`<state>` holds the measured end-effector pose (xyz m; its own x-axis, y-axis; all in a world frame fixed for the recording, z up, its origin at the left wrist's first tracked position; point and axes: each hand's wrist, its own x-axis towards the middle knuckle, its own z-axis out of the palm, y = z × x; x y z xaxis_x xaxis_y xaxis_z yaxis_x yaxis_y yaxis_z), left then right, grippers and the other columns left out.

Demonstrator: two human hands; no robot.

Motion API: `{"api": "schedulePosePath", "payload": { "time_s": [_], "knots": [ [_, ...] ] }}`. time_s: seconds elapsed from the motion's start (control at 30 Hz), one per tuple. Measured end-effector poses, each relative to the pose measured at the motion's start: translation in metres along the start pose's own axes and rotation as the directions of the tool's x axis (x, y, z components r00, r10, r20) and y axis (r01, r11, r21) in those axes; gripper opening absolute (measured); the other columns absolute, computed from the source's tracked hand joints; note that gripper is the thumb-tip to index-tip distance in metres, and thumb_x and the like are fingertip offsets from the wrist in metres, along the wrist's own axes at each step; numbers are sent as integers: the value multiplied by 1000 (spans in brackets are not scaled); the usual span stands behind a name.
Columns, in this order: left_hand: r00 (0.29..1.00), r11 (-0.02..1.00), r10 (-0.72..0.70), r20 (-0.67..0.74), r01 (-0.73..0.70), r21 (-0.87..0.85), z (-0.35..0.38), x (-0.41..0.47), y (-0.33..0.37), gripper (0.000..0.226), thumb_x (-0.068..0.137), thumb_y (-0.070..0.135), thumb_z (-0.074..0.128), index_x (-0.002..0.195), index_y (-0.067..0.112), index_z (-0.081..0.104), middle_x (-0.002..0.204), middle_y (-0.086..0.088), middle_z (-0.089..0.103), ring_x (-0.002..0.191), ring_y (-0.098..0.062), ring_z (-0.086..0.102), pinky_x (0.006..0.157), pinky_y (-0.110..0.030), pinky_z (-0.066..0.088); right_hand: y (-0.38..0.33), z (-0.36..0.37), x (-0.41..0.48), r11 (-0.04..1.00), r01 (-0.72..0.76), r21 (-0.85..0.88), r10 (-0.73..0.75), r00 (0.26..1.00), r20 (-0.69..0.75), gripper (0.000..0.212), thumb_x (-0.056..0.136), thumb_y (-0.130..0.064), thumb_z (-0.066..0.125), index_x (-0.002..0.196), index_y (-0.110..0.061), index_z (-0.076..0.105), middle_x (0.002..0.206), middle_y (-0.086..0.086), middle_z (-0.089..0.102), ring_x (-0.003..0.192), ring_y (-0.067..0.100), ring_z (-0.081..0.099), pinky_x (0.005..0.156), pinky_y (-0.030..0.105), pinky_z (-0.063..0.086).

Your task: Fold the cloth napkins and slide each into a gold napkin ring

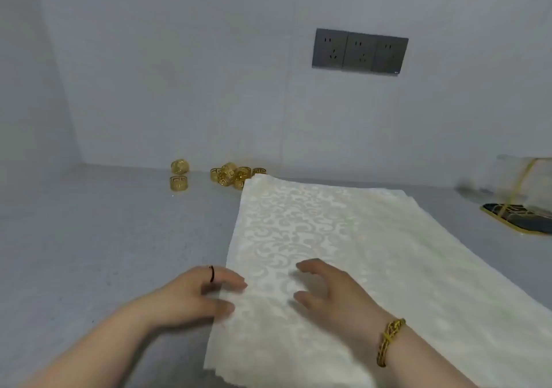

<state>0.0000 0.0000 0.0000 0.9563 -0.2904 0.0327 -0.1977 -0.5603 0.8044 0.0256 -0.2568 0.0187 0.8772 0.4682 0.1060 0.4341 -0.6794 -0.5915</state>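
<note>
Napkins (313, 238) (a cream damask stack) lie by the countertop's (89, 238) near edge; right hand (331, 292) rests loosely spread on top, left hand (200, 293) curls at their left edge, grip unclear.

No readable text, label or number anywhere.

The cream napkin (313, 232) shows a scroll pattern; the rings (236, 175) are gold.

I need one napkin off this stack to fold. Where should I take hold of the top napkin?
Pinch the top napkin at its near left corner, coming from the left, near the left hand. It lies flat, but the layers' edges look staggered there, so one sheet should probably peel up.
</note>
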Motion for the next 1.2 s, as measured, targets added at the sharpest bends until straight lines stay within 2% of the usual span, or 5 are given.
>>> {"api": "schedulePosePath", "payload": {
  "time_s": [0.3,0.73,0.87,1.07,1.2],
  "knots": [
    [998,997,-2,-67,-3,-71,24,-18,-8,52,58,16,57,69,67,60,90,55,49,99,32,40,86,9,25,-6,43,-23,974,222,-56,-214,970,119,67,69,-59,61,129,-35,46,127,-32,26,122,-15,13,103,0,4],
    [976,997,54,-213,-66,-50,33,-17,-12,55,20,89,59,56,48,69,95,43,58,100,21,49,79,2,39,-3,49,-18,968,244,-61,-243,970,11,37,86,-47,51,118,-31,60,119,-36,35,116,-22,22,91,-8,10],
    [977,998,60,-205,-66,-24,32,-17,-12,54,23,91,57,58,51,68,93,43,58,100,22,49,81,4,37,-14,56,-12,931,232,-280,-268,959,-97,30,67,-43,38,62,-40,68,82,-32,65,79,-16,59,63,-3,40],
    [971,998,22,-240,-36,-55,24,-12,-18,52,77,10,71,71,61,64,90,52,52,93,27,50,79,5,33,-5,55,-6,978,194,-71,-204,958,-201,45,76,-48,31,81,-24,69,74,-24,66,75,-2,59,67,12,46],
    [970,990,66,-232,-34,137,18,8,-12,51,84,13,63,90,63,52,91,54,49,93,30,44,81,9,26,-2,52,-8,976,198,90,-170,954,-248,19,91,-36,43,72,-39,44,61,-22,56,66,1,51,56,12,35]
  ]
}}
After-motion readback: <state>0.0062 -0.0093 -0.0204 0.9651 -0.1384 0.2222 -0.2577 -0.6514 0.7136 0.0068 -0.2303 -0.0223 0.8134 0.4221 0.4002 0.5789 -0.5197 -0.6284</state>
